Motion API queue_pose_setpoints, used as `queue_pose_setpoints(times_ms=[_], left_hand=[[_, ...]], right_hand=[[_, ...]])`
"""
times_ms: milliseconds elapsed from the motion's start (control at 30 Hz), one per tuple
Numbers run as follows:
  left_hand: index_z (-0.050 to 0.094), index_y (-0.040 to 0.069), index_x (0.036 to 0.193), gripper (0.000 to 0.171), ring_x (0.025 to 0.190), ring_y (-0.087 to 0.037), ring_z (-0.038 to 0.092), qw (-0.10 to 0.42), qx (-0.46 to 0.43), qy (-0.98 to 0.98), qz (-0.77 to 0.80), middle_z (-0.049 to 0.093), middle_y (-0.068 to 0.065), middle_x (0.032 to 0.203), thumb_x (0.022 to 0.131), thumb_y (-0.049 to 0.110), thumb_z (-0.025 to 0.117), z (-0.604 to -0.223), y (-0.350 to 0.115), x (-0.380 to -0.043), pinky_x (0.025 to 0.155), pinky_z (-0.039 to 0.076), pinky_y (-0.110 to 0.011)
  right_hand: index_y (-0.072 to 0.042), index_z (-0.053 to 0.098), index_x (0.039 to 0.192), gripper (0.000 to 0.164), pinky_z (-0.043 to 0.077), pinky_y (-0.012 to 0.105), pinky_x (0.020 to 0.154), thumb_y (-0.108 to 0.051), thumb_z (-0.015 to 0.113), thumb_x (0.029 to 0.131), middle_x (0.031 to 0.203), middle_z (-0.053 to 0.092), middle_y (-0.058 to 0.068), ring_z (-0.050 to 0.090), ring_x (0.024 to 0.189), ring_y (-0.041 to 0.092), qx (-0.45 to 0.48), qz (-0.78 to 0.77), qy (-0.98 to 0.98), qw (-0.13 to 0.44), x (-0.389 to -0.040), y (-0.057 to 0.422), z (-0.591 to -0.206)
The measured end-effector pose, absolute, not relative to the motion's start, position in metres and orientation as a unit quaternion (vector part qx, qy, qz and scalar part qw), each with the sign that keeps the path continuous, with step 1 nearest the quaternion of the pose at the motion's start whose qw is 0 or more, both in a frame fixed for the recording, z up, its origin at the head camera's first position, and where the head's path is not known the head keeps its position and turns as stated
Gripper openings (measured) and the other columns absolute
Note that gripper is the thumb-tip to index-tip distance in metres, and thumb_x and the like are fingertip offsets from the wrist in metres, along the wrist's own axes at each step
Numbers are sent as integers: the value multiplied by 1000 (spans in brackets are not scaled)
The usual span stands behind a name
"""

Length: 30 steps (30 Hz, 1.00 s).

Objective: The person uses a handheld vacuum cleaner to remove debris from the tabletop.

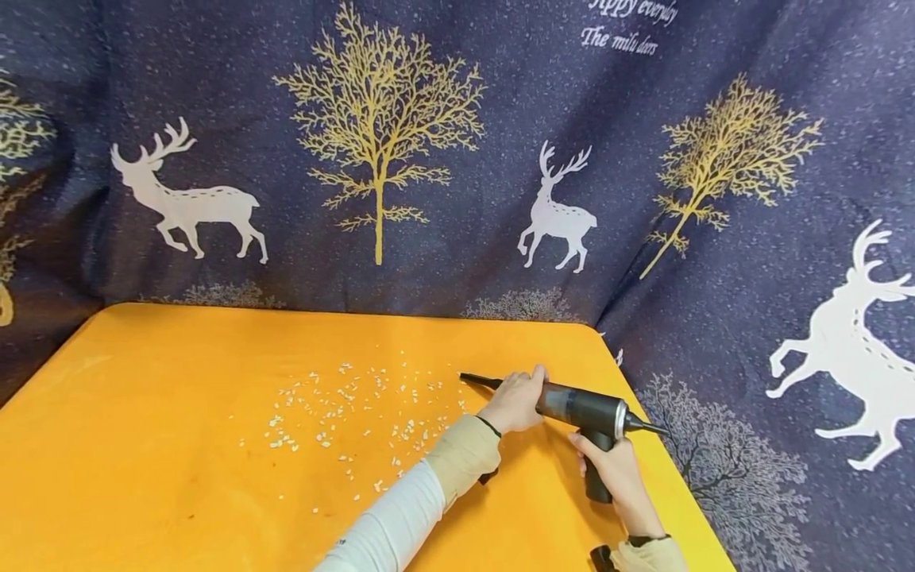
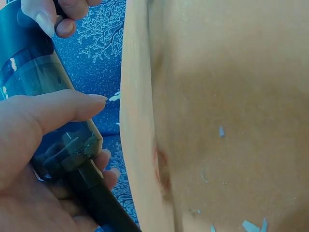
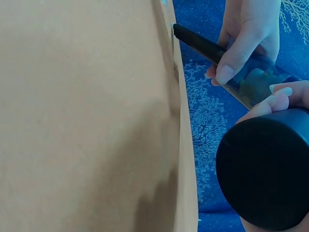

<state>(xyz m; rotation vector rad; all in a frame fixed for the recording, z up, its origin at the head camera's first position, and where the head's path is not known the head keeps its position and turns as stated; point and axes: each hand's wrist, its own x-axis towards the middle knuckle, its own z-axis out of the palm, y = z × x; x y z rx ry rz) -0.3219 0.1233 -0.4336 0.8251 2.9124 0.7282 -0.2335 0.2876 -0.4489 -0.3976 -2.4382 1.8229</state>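
Both hands hold a black handheld vacuum cleaner [image 1: 582, 405] with a see-through middle section. Its slim nozzle [image 1: 480, 380] points left, the tip low over the yellow table [image 1: 179, 373], at the right edge of scattered white scraps [image 1: 282, 439]. My left hand [image 1: 516, 400] grips the front of the body where the nozzle joins. In the left wrist view, the thumb lies across the clear section and fingertips show beneath. My right hand [image 1: 618, 477] is wrapped round the handle [image 1: 597, 477]. The right wrist view shows the handle's round black end [image 3: 265, 171] large, hiding part of that hand.
Behind the table hangs a dark blue cloth [image 1: 443, 238] printed with deer and trees, continuing down the right side. The table's right edge [image 1: 686, 496] runs close beside the right hand. Several small scraps [image 2: 251, 226] also appear in the left wrist view.
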Motion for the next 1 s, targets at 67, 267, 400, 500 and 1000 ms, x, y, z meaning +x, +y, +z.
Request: queue_pose_setpoints(times_ms=[67, 267, 400, 500, 1000], left_hand=[[37, 22, 116, 58, 103, -18, 54, 15, 266, 935, 233, 61, -1, 105, 73, 26, 76, -435, 124, -323, 93, 39, -30], [37, 23, 116, 58, 102, -18, 54, 18, 275, 933, 231, 60, -1, 103, 74, 27, 76, -436, 124, -325, 93, 40, -29], [39, 22, 116, 58, 99, -18, 56, 12, 277, 932, 234, 61, -1, 103, 73, 27, 77, -437, 123, -328, 90, 41, -29], [39, 22, 117, 58, 100, -18, 55, 13, 272, 933, 234, 61, -1, 103, 73, 27, 77, -438, 121, -329, 91, 41, -29], [39, 23, 117, 55, 102, -18, 54, 16, 252, 941, 225, 61, -1, 103, 75, 29, 75, -433, 119, -326, 91, 42, -30]], right_hand=[[-1, 57, 93, 29, 47, 31, 49, -21, 71, 79, 56, 53, 0, 52, 46, 15, -134, 595, -792, 35, -234, 288, -450], [-2, 57, 93, 28, 46, 32, 48, -21, 71, 79, 56, 53, -1, 51, 46, 15, -130, 597, -791, 37, -234, 288, -451], [-1, 57, 93, 29, 47, 32, 49, -22, 71, 79, 57, 53, 0, 51, 46, 15, -130, 591, -795, 35, -237, 288, -450], [-2, 57, 92, 30, 46, 32, 49, -24, 72, 78, 57, 53, 0, 51, 46, 15, -124, 592, -796, 32, -239, 288, -451], [-4, 57, 92, 23, 46, 32, 49, -22, 68, 82, 58, 53, -1, 52, 47, 14, -109, 603, -790, 8, -245, 292, -453]])
